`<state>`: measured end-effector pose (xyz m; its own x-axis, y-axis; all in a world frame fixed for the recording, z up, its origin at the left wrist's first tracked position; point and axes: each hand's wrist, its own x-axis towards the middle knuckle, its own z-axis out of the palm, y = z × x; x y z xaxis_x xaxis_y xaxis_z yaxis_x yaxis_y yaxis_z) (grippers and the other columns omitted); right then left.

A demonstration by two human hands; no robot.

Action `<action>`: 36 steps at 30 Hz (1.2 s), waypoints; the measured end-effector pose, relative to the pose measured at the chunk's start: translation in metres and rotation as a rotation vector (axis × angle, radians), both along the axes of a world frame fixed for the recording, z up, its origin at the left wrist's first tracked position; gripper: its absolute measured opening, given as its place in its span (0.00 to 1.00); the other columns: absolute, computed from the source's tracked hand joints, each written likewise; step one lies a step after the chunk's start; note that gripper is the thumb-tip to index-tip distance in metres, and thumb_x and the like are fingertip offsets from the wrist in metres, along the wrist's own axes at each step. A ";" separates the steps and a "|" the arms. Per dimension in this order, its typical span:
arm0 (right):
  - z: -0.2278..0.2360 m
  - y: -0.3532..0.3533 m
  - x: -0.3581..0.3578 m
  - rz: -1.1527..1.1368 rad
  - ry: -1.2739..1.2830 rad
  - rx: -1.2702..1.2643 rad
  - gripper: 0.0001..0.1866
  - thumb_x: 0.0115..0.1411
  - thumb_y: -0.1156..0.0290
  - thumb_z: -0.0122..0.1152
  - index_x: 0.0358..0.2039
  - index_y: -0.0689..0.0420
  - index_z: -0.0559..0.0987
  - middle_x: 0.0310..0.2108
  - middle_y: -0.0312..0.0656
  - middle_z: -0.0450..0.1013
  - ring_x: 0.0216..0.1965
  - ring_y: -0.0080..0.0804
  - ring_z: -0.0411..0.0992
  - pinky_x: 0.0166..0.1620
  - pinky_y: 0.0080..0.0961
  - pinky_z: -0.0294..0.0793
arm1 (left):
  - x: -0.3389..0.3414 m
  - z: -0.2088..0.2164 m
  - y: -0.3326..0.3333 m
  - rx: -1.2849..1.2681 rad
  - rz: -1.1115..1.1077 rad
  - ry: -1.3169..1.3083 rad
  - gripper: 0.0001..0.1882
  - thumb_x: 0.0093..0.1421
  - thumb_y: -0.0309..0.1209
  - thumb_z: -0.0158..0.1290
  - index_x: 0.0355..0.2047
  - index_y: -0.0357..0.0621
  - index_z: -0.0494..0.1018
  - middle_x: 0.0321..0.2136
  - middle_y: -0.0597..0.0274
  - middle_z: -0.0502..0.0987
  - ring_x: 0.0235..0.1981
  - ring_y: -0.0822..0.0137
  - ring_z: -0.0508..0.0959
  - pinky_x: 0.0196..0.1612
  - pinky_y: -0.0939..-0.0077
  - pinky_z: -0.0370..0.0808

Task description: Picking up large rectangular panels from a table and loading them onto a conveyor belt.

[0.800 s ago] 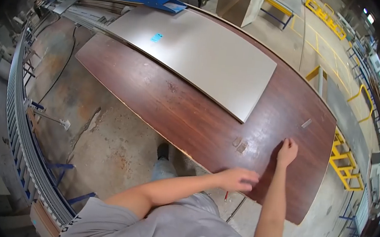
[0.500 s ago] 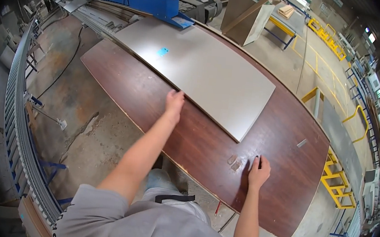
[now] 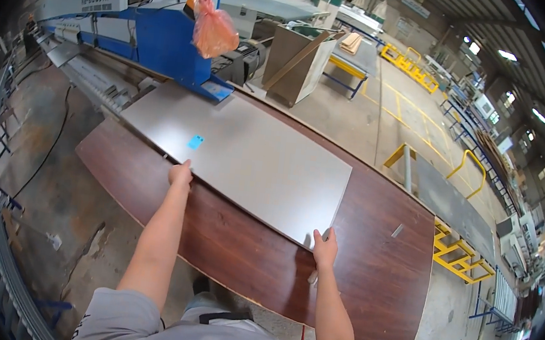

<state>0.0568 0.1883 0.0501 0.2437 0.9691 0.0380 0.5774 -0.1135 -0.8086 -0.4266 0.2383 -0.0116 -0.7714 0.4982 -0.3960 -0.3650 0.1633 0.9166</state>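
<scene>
Reaching forearms (image 3: 155, 247): ran up from grey sleeves (image 3: 122, 307), set apart so that the hands met the board (image 3: 253, 168) at two places.
Table (image 3: 374, 280): dark red-brown and broader than the board, it left a bare margin in front, which gave room to get at the edge.
Right hand (image 3: 325, 247): was at the board's near right corner, thumb and a finger visibly parted; I could not tell whether it pinched the board or only touched it. A corner presumably offered two edges to hold.
Strip (image 3: 397, 230): lay small and pale on the table, right of the board and clear of it.
Left hand (image 3: 181, 174): was well apart from the right, fingers bunched at the near long edge; their undersides were hidden, so I could not tell if they pinched. Such spacing would have checked swivelling.
Board: lay flat, pale grey, on the table, which bore its weight; its far end was near the machine.
Sticker (image 3: 196, 142): sat blue on the upper face, easily seen from above.
Machine (image 3: 173, 43): stood blue-based beyond the board.
Bag (image 3: 214, 30): appeared to hang there, orange, perhaps to keep off the table.
Bench (image 3: 353, 64): stood farther off, raising slats (image 3: 351, 43) above the floor.
</scene>
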 end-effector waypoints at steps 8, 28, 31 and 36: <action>-0.021 0.001 -0.003 -0.162 -0.097 0.000 0.35 0.50 0.67 0.64 0.57 0.65 0.65 0.56 0.57 0.64 0.59 0.47 0.62 0.60 0.33 0.60 | -0.009 0.008 0.023 0.097 -0.053 -0.463 0.18 0.57 0.29 0.58 0.45 0.37 0.68 0.41 0.55 0.75 0.39 0.58 0.77 0.40 0.55 0.76; 0.022 -0.203 0.058 -0.196 0.316 -0.119 0.32 0.54 0.84 0.52 0.60 0.66 0.59 0.52 0.46 0.68 0.50 0.31 0.68 0.53 0.26 0.66 | 0.070 0.068 -0.246 0.120 -0.010 -0.396 0.12 0.61 0.31 0.53 0.38 0.38 0.64 0.36 0.55 0.75 0.35 0.61 0.79 0.38 0.62 0.79; 0.036 -0.212 0.081 -0.254 0.071 -0.408 0.26 0.58 0.73 0.56 0.56 0.67 0.65 0.42 0.42 0.73 0.38 0.27 0.71 0.42 0.25 0.69 | 0.086 0.066 -0.282 0.066 -0.011 -0.398 0.12 0.60 0.32 0.54 0.38 0.38 0.64 0.35 0.55 0.75 0.34 0.62 0.79 0.37 0.63 0.79; 0.018 -0.215 0.151 -0.185 0.223 -0.661 0.29 0.63 0.49 0.50 0.40 0.69 0.77 0.33 0.40 0.76 0.33 0.27 0.70 0.39 0.28 0.69 | 0.127 0.067 -0.325 0.109 -0.023 -0.359 0.12 0.59 0.34 0.55 0.35 0.40 0.65 0.34 0.55 0.76 0.33 0.63 0.79 0.36 0.65 0.78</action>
